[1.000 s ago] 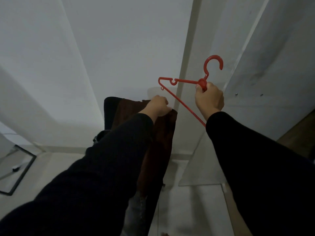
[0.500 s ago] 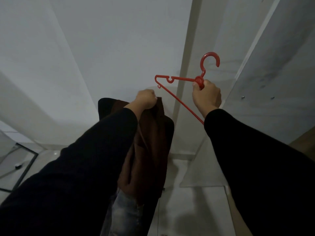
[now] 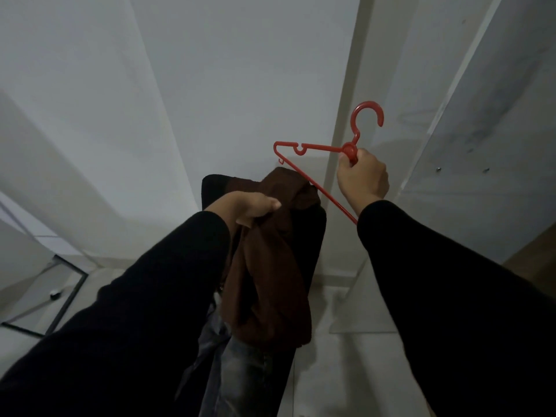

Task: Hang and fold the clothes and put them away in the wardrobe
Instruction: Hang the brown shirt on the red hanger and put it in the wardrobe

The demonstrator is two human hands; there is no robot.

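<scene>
Right hand (image 3: pixel 362 179) clenches the red hanger (image 3: pixel 316 164) at its neck while left hand (image 3: pixel 251 207) grips the bunched brown garment (image 3: pixel 270 266) just below its near arm; threading bunched cloth risks snagging or slipping off.

The left hand (image 3: pixel 251 207) grips a bunched garment (image 3: pixel 270 266) hanging below it; to the right and higher, the right hand (image 3: pixel 362 177) holds a hanger (image 3: pixel 319 147), its lower bar touching the garment's top
</scene>
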